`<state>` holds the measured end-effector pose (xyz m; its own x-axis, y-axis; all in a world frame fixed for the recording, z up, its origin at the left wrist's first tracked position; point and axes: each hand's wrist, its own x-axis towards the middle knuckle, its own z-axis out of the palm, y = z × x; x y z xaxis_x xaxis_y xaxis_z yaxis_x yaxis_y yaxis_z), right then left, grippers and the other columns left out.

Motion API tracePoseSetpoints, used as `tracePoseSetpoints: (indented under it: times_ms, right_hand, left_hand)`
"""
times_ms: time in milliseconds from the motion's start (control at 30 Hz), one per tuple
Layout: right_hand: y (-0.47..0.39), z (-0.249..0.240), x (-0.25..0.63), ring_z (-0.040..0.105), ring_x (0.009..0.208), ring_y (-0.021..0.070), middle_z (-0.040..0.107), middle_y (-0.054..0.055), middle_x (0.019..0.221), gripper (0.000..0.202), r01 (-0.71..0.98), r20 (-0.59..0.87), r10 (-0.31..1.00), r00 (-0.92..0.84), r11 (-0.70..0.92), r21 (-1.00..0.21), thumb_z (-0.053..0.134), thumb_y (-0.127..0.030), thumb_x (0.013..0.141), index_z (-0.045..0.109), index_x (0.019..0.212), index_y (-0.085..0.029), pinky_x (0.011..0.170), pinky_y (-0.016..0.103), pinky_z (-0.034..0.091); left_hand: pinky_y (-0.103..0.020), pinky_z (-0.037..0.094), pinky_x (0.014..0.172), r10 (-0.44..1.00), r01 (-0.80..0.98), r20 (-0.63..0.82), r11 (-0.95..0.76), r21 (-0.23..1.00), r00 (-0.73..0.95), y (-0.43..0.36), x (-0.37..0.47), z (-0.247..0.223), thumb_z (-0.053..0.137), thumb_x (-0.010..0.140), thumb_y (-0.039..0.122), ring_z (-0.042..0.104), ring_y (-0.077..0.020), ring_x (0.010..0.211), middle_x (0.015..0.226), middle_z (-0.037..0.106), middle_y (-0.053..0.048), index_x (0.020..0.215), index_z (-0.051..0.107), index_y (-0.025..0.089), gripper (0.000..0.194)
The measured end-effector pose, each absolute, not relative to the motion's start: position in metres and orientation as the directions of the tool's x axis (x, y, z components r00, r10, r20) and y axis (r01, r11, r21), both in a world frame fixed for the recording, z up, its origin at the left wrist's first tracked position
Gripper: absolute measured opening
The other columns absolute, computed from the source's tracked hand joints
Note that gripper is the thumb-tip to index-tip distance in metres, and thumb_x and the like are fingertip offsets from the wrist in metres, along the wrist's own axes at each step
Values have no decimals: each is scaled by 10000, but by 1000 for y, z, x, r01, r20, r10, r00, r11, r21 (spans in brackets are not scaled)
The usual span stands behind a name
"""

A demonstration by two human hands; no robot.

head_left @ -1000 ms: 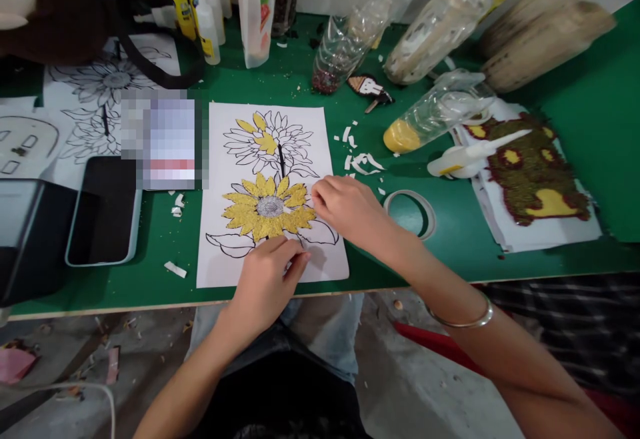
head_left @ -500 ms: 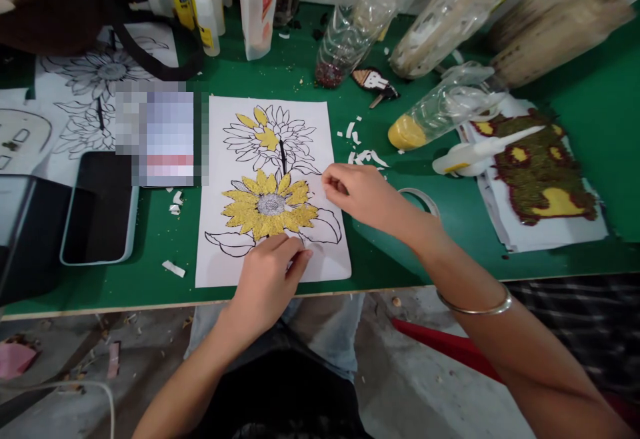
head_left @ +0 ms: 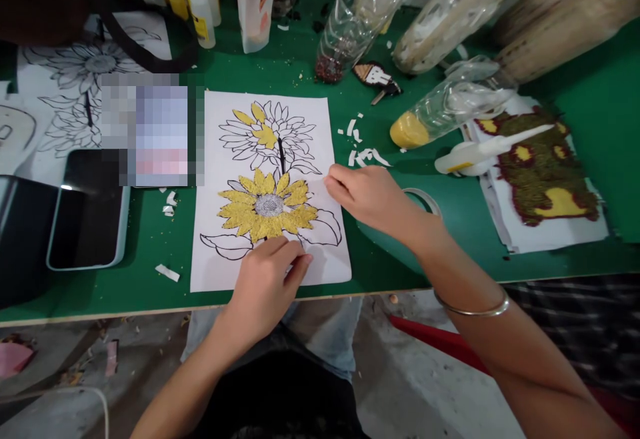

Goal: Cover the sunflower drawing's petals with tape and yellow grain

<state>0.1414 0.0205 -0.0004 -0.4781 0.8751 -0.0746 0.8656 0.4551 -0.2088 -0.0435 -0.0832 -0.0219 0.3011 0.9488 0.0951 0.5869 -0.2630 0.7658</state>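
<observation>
A white paper sheet (head_left: 220, 272) with two outlined sunflowers lies in front of me. The lower sunflower (head_left: 240, 215) has yellow grainy petals around a grey centre; the upper sunflower (head_left: 295, 125) has only a few yellow petals. My left hand (head_left: 270, 279) rests over the sheet's lower part, its fingers curled in and the thumb beside them. At the sheet's right edge, near the lower flower, my right hand (head_left: 367, 195) is closed with thumb and forefinger pressed together. Whatever either hand may hold is hidden or too small to make out.
To the right stand a bottle of yellow grains (head_left: 410, 130), a white glue bottle (head_left: 465, 159) and a brown grainy picture (head_left: 543, 165). White paper scraps (head_left: 367, 157), a tape roll (head_left: 425, 199) and keys (head_left: 377, 79) lie nearby. A phone (head_left: 90, 212) lies left.
The view has shifted slightly, with the table's left side sliding left. My right hand's fingers look a little more tightly closed. My left hand stays almost in place.
</observation>
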Motion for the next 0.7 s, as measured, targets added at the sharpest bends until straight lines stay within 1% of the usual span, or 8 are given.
tracePoseSetpoints:
  times_ms: [33,100,167,200,267,467,600,700]
  right_hand:
    - [21,-1,142,303,414,93,339,-46,454,275,856,-51,873,-485,462,-233,365,-305,901,452,665,-194,462,267,209]
    - [20,-3,143,438,492,108,491,-12,539,262,816,20,858,-513,495,-298,410,-302,901,515,692,-183,494,263,293]
    - [20,-5,143,566,683,138,627,40,742,191,757,91,830,-550,541,-367,441,-236,892,587,790,-168,605,264,394]
    - [20,-6,142,591,768,150,652,58,827,178,729,114,816,-567,561,-392,448,-211,889,610,834,-162,665,267,420]
    - [21,-7,140,604,827,162,665,77,876,194,696,117,793,-598,587,-413,451,-201,890,636,860,-150,721,276,440]
    - [23,-6,136,608,758,164,665,71,825,208,708,54,783,-620,587,-393,460,-202,878,652,819,-150,668,292,447]
    - [20,-4,135,595,715,130,676,44,846,141,749,51,862,-504,466,-472,502,-160,840,642,829,-168,639,270,441]
    - [18,-3,132,571,674,115,672,31,817,89,764,9,905,-426,365,-532,547,-147,801,633,794,-172,619,264,435]
  left_hand:
    - [-208,355,542,949,586,97,-264,766,301,-83,-44,-22,505,873,183,445,-82,579,647,507,25,719,555,161,163]
    - [-208,358,543,948,584,101,-267,767,302,-83,-43,-22,503,874,184,447,-83,581,648,510,24,720,557,161,164]
    - [-208,360,546,948,583,97,-265,768,303,-83,-43,-23,502,874,184,450,-83,583,652,513,22,723,559,160,163]
    - [-209,361,547,948,583,94,-262,769,303,-83,-43,-23,502,874,183,451,-83,585,654,514,21,725,560,160,161]
    - [-210,363,550,949,583,91,-259,770,302,-83,-43,-23,499,876,184,454,-84,587,659,517,20,732,561,160,159]
    - [-213,362,546,949,586,93,-262,767,302,-83,-43,-22,496,876,186,456,-85,588,662,522,16,737,562,160,156]
    - [-215,362,540,948,588,94,-265,764,305,-82,-43,-22,494,877,187,452,-86,583,657,524,16,730,564,163,164]
    - [-217,362,538,947,593,92,-266,760,307,-82,-43,-22,493,877,190,450,-86,579,656,523,15,729,565,163,168]
